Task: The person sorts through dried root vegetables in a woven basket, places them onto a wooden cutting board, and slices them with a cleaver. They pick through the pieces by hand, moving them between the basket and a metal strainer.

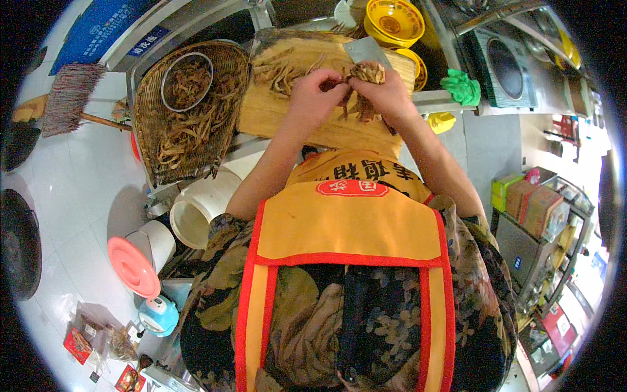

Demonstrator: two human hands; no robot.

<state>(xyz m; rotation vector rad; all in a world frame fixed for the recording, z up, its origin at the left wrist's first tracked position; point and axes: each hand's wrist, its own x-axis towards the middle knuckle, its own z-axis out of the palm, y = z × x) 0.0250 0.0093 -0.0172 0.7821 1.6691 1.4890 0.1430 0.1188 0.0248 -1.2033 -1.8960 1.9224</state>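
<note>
Over a thick wooden cutting board (279, 117), my right hand (392, 95) grips a bundle of brown dried strips (370, 72), perhaps mushroom. The thumb and fingers of my left hand (316, 95) pinch at the bundle's left side, close to my right thumb. More brown strips (279, 76) lie loose on the board, left of and beyond my left hand. Some hang or lie below my right hand; which, I cannot tell. Behind the bundle rests a flat metal blade (367, 50), likely a cleaver, its handle not visible.
Left of the board, a wicker basket (147, 112) holds strips and a round white-rimmed container (163, 81). Yellow bowls (368, 24) stand behind the board's right side. A green cloth or bag (461, 87) lies at right. White buckets (191, 223) stand low at left, near a mop (73, 95).
</note>
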